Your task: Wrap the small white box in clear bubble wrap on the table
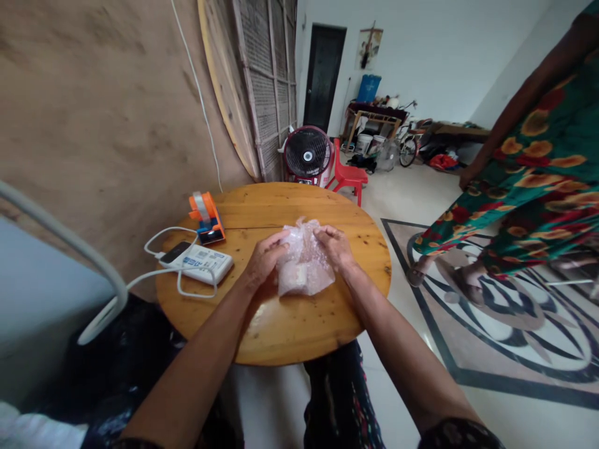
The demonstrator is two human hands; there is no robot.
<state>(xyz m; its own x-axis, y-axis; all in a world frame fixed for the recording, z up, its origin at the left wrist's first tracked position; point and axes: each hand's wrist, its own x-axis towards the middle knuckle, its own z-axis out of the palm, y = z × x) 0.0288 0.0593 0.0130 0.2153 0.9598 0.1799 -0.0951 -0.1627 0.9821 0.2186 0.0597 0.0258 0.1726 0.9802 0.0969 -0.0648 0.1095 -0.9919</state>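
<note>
A small object wrapped in clear bubble wrap lies on the round wooden table, near its middle. My left hand grips the wrap's left side, fingers curled onto it. My right hand holds the wrap's upper right corner. Something pale shows through the wrap at its lower left; I cannot tell what it is.
An orange tape dispenser and a white power bank with a phone and white cable lie at the table's left. A person in a floral dress stands at the right. A fan and red chair are behind the table.
</note>
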